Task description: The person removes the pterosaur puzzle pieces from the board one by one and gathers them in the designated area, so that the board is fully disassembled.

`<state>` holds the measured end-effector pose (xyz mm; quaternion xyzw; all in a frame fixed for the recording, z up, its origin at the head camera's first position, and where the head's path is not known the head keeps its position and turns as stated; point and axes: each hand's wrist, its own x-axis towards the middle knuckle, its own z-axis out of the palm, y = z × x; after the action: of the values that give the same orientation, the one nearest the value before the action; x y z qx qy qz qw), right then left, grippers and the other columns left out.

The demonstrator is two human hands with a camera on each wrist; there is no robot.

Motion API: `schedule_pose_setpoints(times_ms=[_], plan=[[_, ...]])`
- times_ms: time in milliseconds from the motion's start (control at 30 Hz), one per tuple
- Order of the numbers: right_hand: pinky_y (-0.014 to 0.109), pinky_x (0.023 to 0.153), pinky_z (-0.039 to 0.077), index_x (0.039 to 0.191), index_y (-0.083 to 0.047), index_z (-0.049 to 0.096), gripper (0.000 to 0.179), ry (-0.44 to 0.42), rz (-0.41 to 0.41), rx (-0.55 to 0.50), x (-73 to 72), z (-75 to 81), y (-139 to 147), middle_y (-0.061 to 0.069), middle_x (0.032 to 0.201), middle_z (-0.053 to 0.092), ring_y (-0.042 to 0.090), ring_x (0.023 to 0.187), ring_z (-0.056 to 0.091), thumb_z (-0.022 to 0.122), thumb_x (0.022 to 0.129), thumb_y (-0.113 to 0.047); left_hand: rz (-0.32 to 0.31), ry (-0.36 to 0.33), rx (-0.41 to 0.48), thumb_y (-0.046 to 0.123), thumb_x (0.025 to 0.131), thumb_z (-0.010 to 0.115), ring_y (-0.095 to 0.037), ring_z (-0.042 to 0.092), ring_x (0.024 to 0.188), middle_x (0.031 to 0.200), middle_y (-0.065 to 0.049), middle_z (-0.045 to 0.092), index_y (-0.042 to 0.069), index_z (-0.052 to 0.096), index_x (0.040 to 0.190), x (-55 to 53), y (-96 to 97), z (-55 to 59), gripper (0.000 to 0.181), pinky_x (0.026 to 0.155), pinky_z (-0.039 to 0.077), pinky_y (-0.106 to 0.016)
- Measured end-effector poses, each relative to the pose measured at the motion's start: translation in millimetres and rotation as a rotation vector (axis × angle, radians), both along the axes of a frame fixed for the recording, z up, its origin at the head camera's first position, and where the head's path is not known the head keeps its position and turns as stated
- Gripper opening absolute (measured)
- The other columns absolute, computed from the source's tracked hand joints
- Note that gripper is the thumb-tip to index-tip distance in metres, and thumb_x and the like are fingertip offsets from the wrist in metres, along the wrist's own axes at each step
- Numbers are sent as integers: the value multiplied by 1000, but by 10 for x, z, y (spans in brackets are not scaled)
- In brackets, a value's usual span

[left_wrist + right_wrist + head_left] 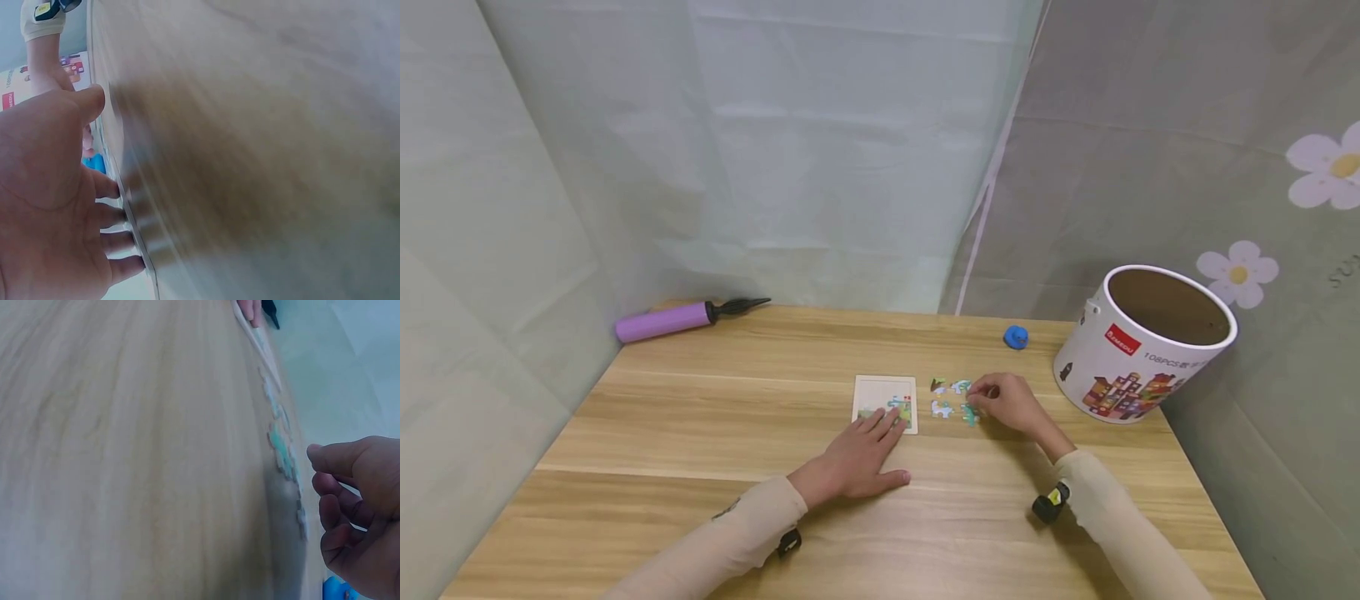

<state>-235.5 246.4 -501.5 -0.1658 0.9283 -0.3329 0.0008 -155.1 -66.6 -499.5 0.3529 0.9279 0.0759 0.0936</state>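
Note:
My left hand [865, 458] lies palm down with its fingers stretched over the lower part of a small jigsaw puzzle tray [874, 390]. A few colourful pieces [902, 405] sit inside the tray, partly hidden by those fingers. Several loose puzzle pieces [942, 409] lie on the table to the right of the tray. Over their right side is my right hand [1009, 404], with thumb and forefinger close together. In the right wrist view its loosely bent fingers [331, 512] hover beside the green piece [279, 447], a small gap at the thumb, and nothing shows between them.
Behind the loose pieces sits a small blue object [1016, 337]. A large white bucket [1097, 367] with a printed block picture stands at the right. At the back left lies a purple hand pump [662, 322] with a black nozzle. Cloth walls [850, 167] border the wooden table [715, 417].

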Motion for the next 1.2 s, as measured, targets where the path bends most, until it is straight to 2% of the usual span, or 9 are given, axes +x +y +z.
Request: schedule_pose_setpoints(times_ms=[100,267,500,633,800,1033,1200], plan=[[26,63,47,94,-12,78,6,12,3,-4,-1,44,-32,-5,81,69,11,71,58,77,92,-18,4,8,13,61,101,48,-37,26,153,167,-20,25,3,31,160,7,8,-13,84,123,26,-52],[26,60,47,96,-12,79,6,19,33,-21,-5,131,-176,-4,83,70,11,72,58,76,93,-16,0,54,48,61,100,52,-38,33,148,157,-24,34,0,35,157,19,17,-28,85,122,29,-49],[31,72,54,101,-11,80,10,-5,118,-35,-42,166,-435,-5,89,73,11,80,64,75,95,-18,6,44,-15,63,102,43,-40,29,151,163,-22,33,2,35,158,83,18,30,83,122,28,-52],[32,75,55,105,-10,80,14,-20,151,-48,-78,146,-570,-3,93,74,13,84,65,75,94,-16,2,69,-38,62,102,43,-38,29,152,164,-20,32,2,37,157,125,1,42,82,122,29,-51],[32,79,57,109,-8,79,18,-12,196,-37,-122,104,-761,-2,95,76,12,86,67,75,94,-19,2,56,-28,61,103,42,-36,27,153,165,-19,30,3,36,158,129,-17,33,80,123,27,-50],[29,75,55,105,-10,80,15,-26,240,-21,-179,32,-979,-3,96,77,8,83,64,76,94,-20,-14,23,16,59,104,43,-39,25,153,165,-20,28,1,35,158,124,-48,29,79,124,25,-51],[30,77,54,102,-13,82,11,-4,244,21,-207,2,-1072,-3,98,76,8,84,64,77,93,-18,-22,18,43,55,104,45,-41,27,152,164,-22,30,-2,36,156,125,-58,25,78,123,25,-52]])
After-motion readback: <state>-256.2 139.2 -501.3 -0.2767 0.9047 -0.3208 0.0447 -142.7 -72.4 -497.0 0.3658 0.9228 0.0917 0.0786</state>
